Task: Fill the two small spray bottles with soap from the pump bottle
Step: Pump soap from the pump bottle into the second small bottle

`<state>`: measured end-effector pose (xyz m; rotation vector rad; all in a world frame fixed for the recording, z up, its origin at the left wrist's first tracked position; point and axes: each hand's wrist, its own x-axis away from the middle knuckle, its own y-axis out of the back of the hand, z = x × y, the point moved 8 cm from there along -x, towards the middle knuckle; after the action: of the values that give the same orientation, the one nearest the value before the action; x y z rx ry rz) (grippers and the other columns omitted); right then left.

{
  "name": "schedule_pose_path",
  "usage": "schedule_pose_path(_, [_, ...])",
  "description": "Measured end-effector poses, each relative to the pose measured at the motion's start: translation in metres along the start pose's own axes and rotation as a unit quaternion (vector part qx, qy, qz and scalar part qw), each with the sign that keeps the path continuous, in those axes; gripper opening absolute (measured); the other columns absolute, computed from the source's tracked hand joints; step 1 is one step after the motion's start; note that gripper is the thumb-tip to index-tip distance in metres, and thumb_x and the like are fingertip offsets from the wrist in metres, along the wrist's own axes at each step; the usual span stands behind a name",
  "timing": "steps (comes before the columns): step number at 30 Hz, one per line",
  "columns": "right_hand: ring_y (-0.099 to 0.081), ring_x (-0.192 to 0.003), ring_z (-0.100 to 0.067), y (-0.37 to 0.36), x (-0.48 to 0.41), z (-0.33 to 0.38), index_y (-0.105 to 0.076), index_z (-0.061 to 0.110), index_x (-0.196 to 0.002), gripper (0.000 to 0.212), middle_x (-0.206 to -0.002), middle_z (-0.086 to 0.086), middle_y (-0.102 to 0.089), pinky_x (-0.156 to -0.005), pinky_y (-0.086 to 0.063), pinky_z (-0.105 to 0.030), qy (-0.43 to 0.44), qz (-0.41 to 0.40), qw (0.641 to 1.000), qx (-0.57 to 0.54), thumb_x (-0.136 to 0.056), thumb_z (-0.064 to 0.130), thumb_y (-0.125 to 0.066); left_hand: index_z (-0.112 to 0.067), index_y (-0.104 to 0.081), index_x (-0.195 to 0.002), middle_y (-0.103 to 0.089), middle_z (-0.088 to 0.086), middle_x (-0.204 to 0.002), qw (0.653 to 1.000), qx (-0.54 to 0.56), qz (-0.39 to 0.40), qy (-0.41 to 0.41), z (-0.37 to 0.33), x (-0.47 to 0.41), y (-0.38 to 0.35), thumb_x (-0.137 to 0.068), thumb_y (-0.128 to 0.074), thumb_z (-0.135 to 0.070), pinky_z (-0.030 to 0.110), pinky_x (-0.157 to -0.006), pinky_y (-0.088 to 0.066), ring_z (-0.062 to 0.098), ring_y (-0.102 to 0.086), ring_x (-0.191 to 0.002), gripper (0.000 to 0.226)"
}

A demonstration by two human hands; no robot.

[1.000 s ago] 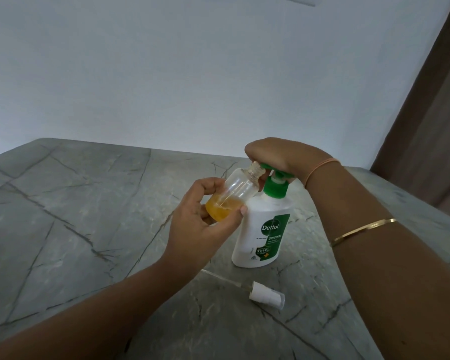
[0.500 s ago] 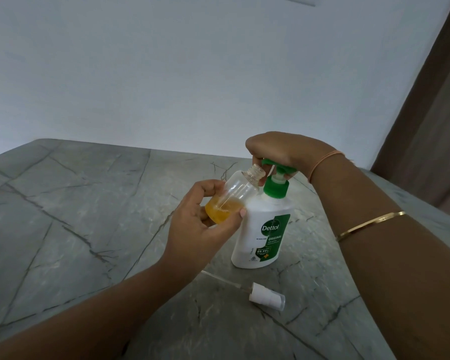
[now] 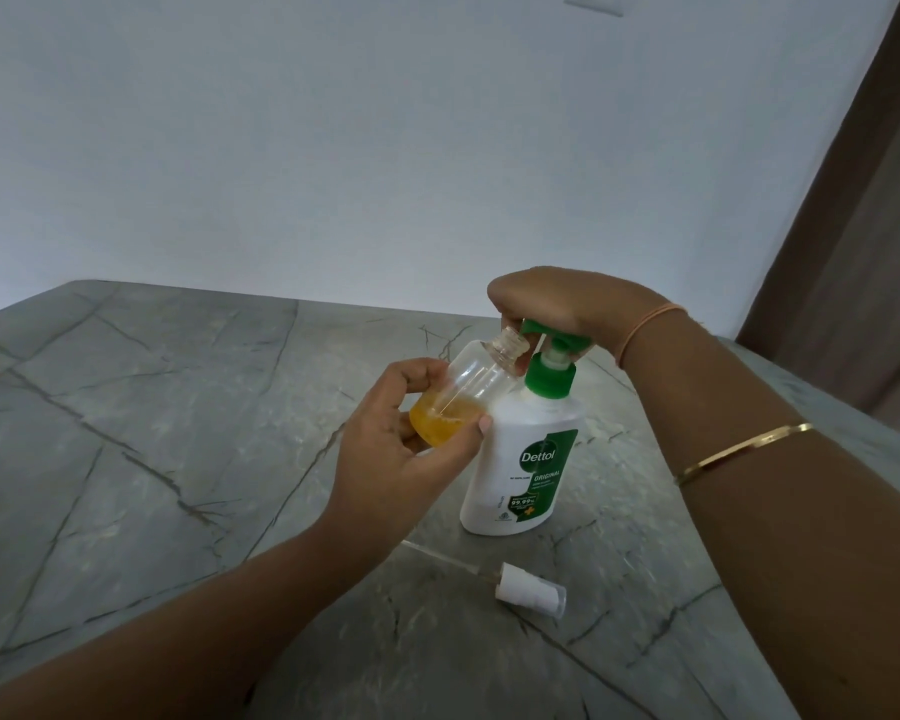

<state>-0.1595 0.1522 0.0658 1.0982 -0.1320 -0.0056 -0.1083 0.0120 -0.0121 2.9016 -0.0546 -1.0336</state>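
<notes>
My left hand (image 3: 401, 449) grips a small clear spray bottle (image 3: 468, 392), tilted with its open neck up against the green nozzle of the white pump bottle (image 3: 528, 459). Orange soap fills the small bottle's lowest part. My right hand (image 3: 552, 304) rests on top of the green pump head (image 3: 554, 337), fingers curled over it; the pump stem stands raised above the green collar. The small bottle's white spray cap (image 3: 528, 592) with its thin dip tube lies on the table in front of the pump bottle. Only one small spray bottle is in view.
Everything stands on a grey marble-look table (image 3: 152, 433) against a white wall. A brown curtain (image 3: 863, 210) hangs at the right. The table's right edge runs close behind my right forearm.
The pump head has risen from its pressed-down position and my right hand has come up with it. The small bottle stays at the nozzle with soap in its bottom.
</notes>
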Motion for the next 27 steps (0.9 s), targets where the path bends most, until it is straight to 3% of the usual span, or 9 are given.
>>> schedule_pose_path(3, [-0.05, -0.062, -0.02, 0.003, -0.001, 0.0, -0.061, 0.009, -0.062, 0.036, -0.069, -0.005, -0.067, -0.051, -0.04, -0.021, -0.009, 0.007, 1.0, 0.019, -0.08, 0.025, -0.034, -0.037, -0.05, -0.102, -0.061, -0.013, -0.105, 1.0, -0.002, 0.001, 0.001, 0.0, 0.0, 0.0, -0.065, -0.065, -0.05, 0.02, -0.063, -0.056, 0.005, -0.066, -0.083, 0.041])
schedule_pose_path(8, [-0.046, -0.055, -0.018, 0.0, 0.0, 0.002, -0.052, 0.011, -0.068, 0.026, -0.039, 0.007, -0.058, -0.05, -0.036, -0.023, -0.01, 0.002, 1.0, 0.012, -0.083, 0.021, -0.034, -0.038, -0.05, -0.101, -0.061, -0.012, -0.104, 1.0, -0.005, -0.003, 0.002, 0.001, 0.0, 0.001, -0.066, -0.065, -0.049, 0.019, -0.063, -0.056, 0.005, -0.066, -0.083, 0.04])
schedule_pose_path(13, [-0.045, -0.06, -0.023, -0.007, 0.001, -0.002, -0.049, 0.012, -0.061, 0.027, -0.063, -0.007, -0.054, -0.055, -0.038, -0.026, -0.013, -0.006, 1.0, 0.002, -0.083, 0.021, -0.037, -0.038, -0.05, -0.1, -0.06, -0.014, -0.104, 1.0, 0.006, -0.008, 0.008, 0.001, -0.001, 0.002, -0.064, -0.066, -0.049, 0.016, -0.061, -0.054, 0.004, -0.066, -0.081, 0.041])
schedule_pose_path(19, [-0.044, -0.053, -0.017, -0.002, 0.002, 0.002, -0.047, 0.014, -0.069, 0.023, -0.04, 0.006, -0.055, -0.049, -0.035, -0.022, 0.004, -0.018, 1.0, 0.005, -0.086, 0.023, -0.036, -0.037, -0.051, -0.101, -0.061, -0.011, -0.104, 1.0, 0.009, 0.0, 0.005, 0.002, 0.0, 0.001, -0.071, -0.072, -0.038, 0.019, -0.061, -0.055, 0.006, -0.067, -0.081, 0.036])
schedule_pose_path(23, [-0.045, -0.054, -0.017, 0.005, 0.0, 0.005, -0.059, 0.009, -0.064, 0.036, -0.054, 0.0, -0.063, -0.048, -0.034, -0.019, 0.012, -0.022, 0.999, 0.024, -0.083, 0.026, -0.034, -0.037, -0.051, -0.101, -0.061, -0.012, -0.105, 1.0, 0.008, -0.001, 0.009, 0.003, 0.0, 0.001, -0.071, -0.071, -0.038, 0.021, -0.064, -0.056, 0.006, -0.066, -0.083, 0.036])
schedule_pose_path(27, [-0.045, -0.04, -0.011, 0.002, -0.002, 0.005, -0.056, 0.008, -0.067, 0.033, -0.041, 0.006, -0.06, -0.045, -0.034, -0.017, 0.009, -0.009, 1.0, 0.021, -0.083, 0.023, -0.032, -0.038, -0.051, -0.101, -0.061, -0.012, -0.105, 1.0, 0.003, -0.006, 0.011, 0.004, -0.001, 0.002, -0.071, -0.074, -0.04, 0.024, -0.063, -0.057, 0.007, -0.066, -0.083, 0.038])
